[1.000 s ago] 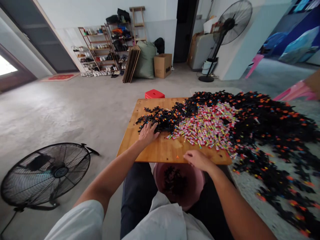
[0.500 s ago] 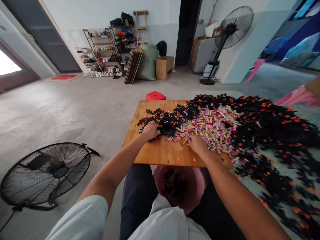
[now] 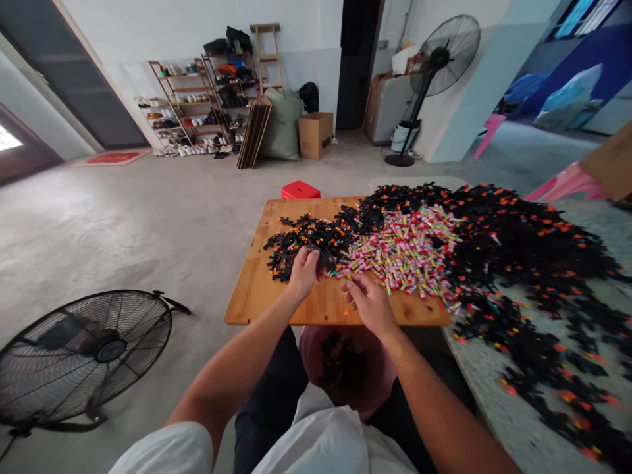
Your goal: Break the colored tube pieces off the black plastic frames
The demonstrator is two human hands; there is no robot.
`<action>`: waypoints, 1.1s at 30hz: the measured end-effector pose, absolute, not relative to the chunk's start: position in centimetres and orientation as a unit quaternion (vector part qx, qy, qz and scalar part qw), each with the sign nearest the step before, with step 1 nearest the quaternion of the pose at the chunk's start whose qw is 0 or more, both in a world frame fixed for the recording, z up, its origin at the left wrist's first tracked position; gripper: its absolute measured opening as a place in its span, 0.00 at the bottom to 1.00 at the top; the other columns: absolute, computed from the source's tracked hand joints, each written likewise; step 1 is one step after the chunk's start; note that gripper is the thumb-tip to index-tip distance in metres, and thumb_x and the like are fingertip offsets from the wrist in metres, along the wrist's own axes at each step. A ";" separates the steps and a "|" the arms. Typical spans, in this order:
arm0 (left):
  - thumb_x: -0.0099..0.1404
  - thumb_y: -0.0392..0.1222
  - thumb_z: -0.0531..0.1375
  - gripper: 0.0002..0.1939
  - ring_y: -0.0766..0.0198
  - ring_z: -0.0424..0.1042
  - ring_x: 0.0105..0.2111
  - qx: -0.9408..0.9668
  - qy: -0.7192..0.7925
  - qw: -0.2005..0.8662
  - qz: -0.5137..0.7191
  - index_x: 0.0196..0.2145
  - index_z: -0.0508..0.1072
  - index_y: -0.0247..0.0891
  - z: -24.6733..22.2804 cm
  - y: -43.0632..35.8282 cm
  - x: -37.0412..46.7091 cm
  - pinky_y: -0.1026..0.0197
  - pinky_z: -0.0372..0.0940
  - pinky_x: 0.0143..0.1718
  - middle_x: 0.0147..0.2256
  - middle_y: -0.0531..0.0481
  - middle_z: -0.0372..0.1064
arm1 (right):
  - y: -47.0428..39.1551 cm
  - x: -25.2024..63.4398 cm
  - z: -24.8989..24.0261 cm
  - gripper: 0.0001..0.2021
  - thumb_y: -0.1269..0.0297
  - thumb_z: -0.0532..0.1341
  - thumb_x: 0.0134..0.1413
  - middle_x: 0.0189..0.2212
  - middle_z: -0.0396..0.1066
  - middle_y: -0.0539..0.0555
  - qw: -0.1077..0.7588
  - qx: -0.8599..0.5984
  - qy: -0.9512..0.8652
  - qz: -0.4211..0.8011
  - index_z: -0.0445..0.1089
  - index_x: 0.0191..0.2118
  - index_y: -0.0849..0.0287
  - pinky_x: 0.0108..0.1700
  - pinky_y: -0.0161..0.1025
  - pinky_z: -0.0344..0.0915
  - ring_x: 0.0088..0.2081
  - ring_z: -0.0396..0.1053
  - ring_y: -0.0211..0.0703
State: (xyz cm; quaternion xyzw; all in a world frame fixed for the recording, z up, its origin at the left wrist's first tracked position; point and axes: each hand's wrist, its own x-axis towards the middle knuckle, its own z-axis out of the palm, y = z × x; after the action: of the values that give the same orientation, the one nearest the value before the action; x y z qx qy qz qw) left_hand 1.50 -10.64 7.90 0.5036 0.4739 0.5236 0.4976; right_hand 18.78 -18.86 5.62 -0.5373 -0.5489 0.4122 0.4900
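Over the front of the wooden board (image 3: pixel 257 299), my left hand (image 3: pixel 303 271) is closed in a pinch, and a small black plastic piece seems to stick out from its fingertips. My right hand (image 3: pixel 368 299) faces it a short way off, fingers curled together; what they hold is too small to make out. Beyond my left hand lies a heap of small black plastic pieces with orange tips (image 3: pixel 291 247). Behind my right hand spreads a pile of small printed tubes (image 3: pixel 405 253) in pink, red and yellow. A loose orange bit (image 3: pixel 346 313) lies near the board's front edge.
A pink bucket (image 3: pixel 309 355) with black pieces inside stands between my legs below the board. More black pieces (image 3: pixel 523 243) cover the grey surface to the right. A floor fan (image 3: pixel 108 349) is at left, a red stool (image 3: pixel 300 190) behind the board.
My left hand has lifted off the black heap and turned inward. My right hand has left the tubes and come toward me, near the board's front. The view has shifted slightly.
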 end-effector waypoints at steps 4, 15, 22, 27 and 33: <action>0.68 0.51 0.60 0.13 0.68 0.66 0.19 0.490 0.448 0.532 0.525 0.38 0.63 0.41 7.8 -12.3 3.1 0.67 0.59 0.19 0.23 0.59 0.65 | -19.4 18.7 6.4 0.24 0.45 0.62 0.63 0.36 0.78 0.55 0.518 -0.531 -0.518 0.426 0.74 0.53 0.59 0.26 0.35 0.67 0.29 0.72 0.41; 0.62 0.42 0.58 0.06 0.65 0.74 0.29 0.625 0.384 0.557 0.389 0.35 0.69 0.37 9.6 -13.5 2.0 0.65 0.69 0.29 0.31 0.51 0.75 | -19.7 22.1 7.7 0.18 0.45 0.66 0.58 0.43 0.78 0.58 0.565 -0.561 -0.529 0.293 0.78 0.42 0.56 0.42 0.42 0.73 0.44 0.74 0.51; 0.58 0.34 0.57 0.17 0.68 0.74 0.21 0.664 0.292 0.632 0.272 0.46 0.69 0.36 10.2 -14.6 2.5 0.68 0.66 0.22 0.34 0.49 0.78 | -19.6 20.9 9.1 0.16 0.46 0.68 0.57 0.22 0.67 0.47 0.622 -0.470 -0.421 0.463 0.75 0.38 0.55 0.25 0.37 0.64 0.21 0.60 0.37; 0.64 0.40 0.61 0.11 0.69 0.70 0.18 0.708 0.298 0.605 0.209 0.44 0.72 0.35 11.3 -14.9 2.4 0.68 0.64 0.19 0.28 0.53 0.73 | -19.6 20.5 9.5 0.15 0.51 0.70 0.53 0.25 0.71 0.48 0.616 -0.458 -0.409 0.494 0.74 0.39 0.56 0.24 0.35 0.63 0.22 0.63 0.36; 0.72 0.54 0.60 0.17 0.70 0.67 0.18 0.770 0.290 0.536 0.187 0.44 0.75 0.36 12.3 -15.1 2.3 0.68 0.62 0.20 0.27 0.53 0.71 | -19.8 20.7 9.1 0.13 0.53 0.71 0.53 0.25 0.71 0.47 0.600 -0.447 -0.415 0.518 0.76 0.38 0.56 0.24 0.33 0.63 0.22 0.64 0.35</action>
State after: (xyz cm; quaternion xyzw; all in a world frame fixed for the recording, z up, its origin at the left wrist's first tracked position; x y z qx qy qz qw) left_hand 2.27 -15.08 12.28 0.7702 0.2900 0.1871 0.5364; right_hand 20.75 -19.80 9.08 -0.4467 -0.4153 0.5182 0.5995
